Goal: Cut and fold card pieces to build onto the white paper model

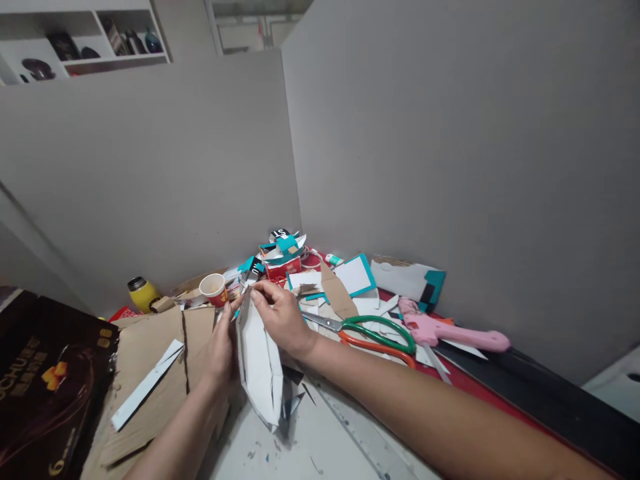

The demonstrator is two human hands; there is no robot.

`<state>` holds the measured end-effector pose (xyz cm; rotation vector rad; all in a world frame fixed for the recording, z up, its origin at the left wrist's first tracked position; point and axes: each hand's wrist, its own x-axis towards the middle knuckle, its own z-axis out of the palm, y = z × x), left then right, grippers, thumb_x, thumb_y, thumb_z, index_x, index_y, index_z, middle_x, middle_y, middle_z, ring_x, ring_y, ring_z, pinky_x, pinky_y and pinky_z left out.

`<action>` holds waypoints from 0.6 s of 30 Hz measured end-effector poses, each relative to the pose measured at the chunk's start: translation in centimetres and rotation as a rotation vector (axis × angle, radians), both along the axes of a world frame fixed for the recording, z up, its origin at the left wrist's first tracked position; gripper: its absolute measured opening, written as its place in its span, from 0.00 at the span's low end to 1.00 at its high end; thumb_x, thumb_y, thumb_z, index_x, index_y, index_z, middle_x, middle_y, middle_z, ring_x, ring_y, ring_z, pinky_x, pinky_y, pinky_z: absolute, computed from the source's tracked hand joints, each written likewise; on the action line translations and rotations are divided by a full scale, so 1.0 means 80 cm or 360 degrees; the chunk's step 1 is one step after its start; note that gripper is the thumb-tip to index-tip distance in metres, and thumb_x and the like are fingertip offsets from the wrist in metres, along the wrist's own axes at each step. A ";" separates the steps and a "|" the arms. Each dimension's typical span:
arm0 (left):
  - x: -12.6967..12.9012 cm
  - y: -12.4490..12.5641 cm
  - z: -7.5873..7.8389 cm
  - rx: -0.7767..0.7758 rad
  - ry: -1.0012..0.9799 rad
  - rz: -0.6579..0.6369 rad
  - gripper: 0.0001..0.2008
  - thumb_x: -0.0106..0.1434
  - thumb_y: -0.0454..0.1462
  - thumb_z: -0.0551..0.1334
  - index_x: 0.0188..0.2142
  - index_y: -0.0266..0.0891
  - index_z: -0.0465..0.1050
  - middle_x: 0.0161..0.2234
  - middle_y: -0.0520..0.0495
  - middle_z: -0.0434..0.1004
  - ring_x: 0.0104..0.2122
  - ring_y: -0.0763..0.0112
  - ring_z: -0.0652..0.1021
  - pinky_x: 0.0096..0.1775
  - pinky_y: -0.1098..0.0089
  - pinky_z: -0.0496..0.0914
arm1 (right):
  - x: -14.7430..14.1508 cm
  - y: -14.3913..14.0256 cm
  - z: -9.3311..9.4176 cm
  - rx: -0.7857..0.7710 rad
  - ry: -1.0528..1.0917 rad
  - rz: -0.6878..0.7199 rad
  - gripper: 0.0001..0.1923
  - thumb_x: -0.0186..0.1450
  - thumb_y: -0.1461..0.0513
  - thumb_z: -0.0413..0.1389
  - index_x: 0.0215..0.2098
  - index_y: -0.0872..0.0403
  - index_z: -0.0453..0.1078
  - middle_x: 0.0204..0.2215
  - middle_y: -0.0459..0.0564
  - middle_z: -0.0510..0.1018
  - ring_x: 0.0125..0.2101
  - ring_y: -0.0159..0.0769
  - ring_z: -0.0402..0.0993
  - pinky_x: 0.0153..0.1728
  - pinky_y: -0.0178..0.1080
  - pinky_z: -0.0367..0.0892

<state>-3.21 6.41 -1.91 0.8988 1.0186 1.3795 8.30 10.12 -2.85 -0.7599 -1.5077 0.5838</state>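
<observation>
- Grey partition walls [450,167] rise behind and to the right of both hands, boxing in the corner of the desk [300,447].
- A dark printed box [45,387] lies well to the left of the left hand, at the desk's edge.
- Flat brown cardboard [150,360] lies under and to the left of the left hand, with a white paper strip [145,385] lying on it.
- The folded white card piece [260,360] stands on edge between the two hands, its lower point down on the desk, apparently so that its top seam can be worked.
- The right hand [283,317] is closed around the card's upper end, fingertips pinching the top edge.
- The left hand [220,350] presses against the card's left face, fingers closed on it, which looks like a steadying hold.
- A pink glue gun [450,332] lies well to the right of the right hand, near the wall.
- Green-and-orange-handled scissors [375,333] lie just right of the right hand, blades pointing towards it, within easy reach.
- A heap of teal and white offcuts [290,257] sits just beyond the right hand's fingertips.
- A red paper cup [214,288] lies tipped just above the left hand; a yellow flask [143,293] stands further left.
</observation>
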 end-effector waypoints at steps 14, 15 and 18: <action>0.003 -0.007 -0.011 -0.0547 -0.0408 -0.0238 0.22 0.63 0.48 0.59 0.49 0.33 0.72 0.25 0.42 0.82 0.22 0.61 0.81 0.29 0.66 0.76 | -0.002 0.006 -0.005 -0.0151 0.0055 0.0216 0.10 0.64 0.60 0.50 0.38 0.55 0.71 0.29 0.46 0.76 0.30 0.35 0.72 0.31 0.34 0.65; 0.003 -0.007 -0.013 -0.0546 -0.0408 -0.0234 0.22 0.63 0.48 0.59 0.48 0.32 0.72 0.24 0.42 0.82 0.21 0.61 0.81 0.28 0.66 0.76 | -0.002 0.008 -0.006 -0.0175 0.0058 0.0225 0.10 0.63 0.59 0.51 0.37 0.55 0.71 0.27 0.46 0.75 0.29 0.34 0.71 0.30 0.34 0.64; 0.005 -0.008 -0.017 -0.0534 -0.0435 -0.0243 0.21 0.64 0.47 0.58 0.47 0.32 0.72 0.22 0.43 0.81 0.20 0.63 0.80 0.26 0.68 0.75 | -0.003 0.010 -0.009 -0.0258 0.0082 0.0242 0.09 0.61 0.58 0.52 0.33 0.55 0.70 0.24 0.44 0.73 0.26 0.34 0.69 0.28 0.34 0.63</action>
